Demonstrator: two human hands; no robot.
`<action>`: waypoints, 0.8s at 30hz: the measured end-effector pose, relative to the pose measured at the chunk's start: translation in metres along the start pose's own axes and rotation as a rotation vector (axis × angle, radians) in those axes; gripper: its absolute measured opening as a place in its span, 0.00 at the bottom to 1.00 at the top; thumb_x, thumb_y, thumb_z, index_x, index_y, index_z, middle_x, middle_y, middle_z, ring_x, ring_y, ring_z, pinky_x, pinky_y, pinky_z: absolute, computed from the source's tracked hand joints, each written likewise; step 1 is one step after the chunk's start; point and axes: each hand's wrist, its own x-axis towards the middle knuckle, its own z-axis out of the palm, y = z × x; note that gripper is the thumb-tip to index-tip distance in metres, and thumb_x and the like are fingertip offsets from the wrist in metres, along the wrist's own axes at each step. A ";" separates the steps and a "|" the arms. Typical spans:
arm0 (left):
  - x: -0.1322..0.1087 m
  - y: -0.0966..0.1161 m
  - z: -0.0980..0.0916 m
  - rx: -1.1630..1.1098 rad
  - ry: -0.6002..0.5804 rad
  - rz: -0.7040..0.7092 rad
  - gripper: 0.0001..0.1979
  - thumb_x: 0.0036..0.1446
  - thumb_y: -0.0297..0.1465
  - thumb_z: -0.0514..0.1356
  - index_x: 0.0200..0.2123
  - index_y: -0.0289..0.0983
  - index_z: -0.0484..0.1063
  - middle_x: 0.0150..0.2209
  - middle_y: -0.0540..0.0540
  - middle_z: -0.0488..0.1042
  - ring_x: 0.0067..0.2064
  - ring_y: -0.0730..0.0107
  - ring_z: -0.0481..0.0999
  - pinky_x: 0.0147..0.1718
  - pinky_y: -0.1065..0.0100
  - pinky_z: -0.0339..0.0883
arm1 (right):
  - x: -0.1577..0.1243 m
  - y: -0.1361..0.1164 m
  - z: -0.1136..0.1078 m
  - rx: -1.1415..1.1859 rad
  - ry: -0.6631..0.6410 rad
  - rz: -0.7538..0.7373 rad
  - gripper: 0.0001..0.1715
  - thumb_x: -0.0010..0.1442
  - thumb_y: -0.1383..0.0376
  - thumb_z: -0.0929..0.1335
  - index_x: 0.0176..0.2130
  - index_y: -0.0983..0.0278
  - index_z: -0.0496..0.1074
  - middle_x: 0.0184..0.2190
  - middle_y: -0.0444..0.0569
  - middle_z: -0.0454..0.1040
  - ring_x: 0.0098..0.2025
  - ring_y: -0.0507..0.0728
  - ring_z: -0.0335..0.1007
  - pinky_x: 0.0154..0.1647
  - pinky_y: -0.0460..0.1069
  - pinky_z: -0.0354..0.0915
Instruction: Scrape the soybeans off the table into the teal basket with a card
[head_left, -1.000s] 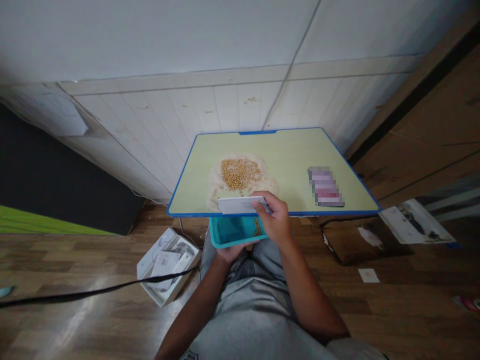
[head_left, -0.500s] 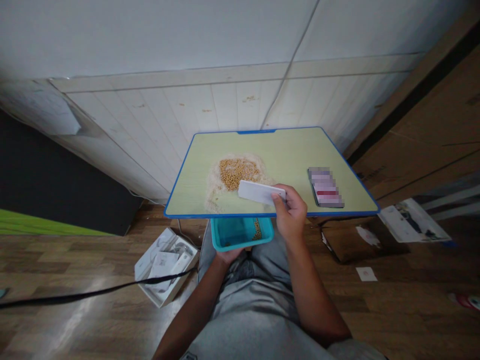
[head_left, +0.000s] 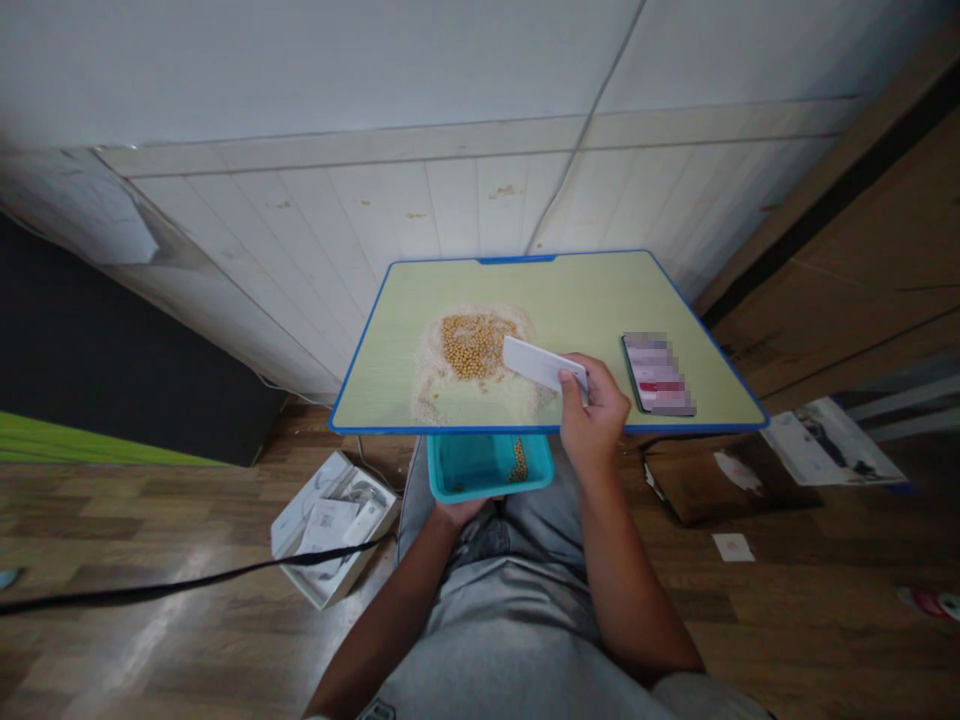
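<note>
The rectangular, pale yellow-green table (head_left: 585,300) has a thin blue rim (head_left: 517,260) running along its edges. Left of its middle I see a heap of small, round, golden-yellow beans (head_left: 466,352), ringed by an uneven patch of fine, whitish grains (head_left: 429,352) that trails toward the near edge. Well apart from these, toward the right edge, a flat, dark-edged, rectangular phone (head_left: 652,370) lies at a slant, its lit screen blurred.

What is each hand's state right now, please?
Left hand: supporting the turquoise tray from below; its grip is hidden.
Right hand: closed, holding a flat white piece.
</note>
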 end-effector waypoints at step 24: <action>-0.003 0.006 0.007 0.000 -0.002 0.003 0.59 0.60 0.85 0.52 0.80 0.58 0.78 0.86 0.46 0.81 0.91 0.29 0.73 0.82 0.31 0.80 | -0.001 0.002 0.005 -0.002 -0.065 -0.013 0.24 0.83 0.41 0.75 0.51 0.56 0.90 0.46 0.54 0.94 0.50 0.68 0.92 0.52 0.57 0.86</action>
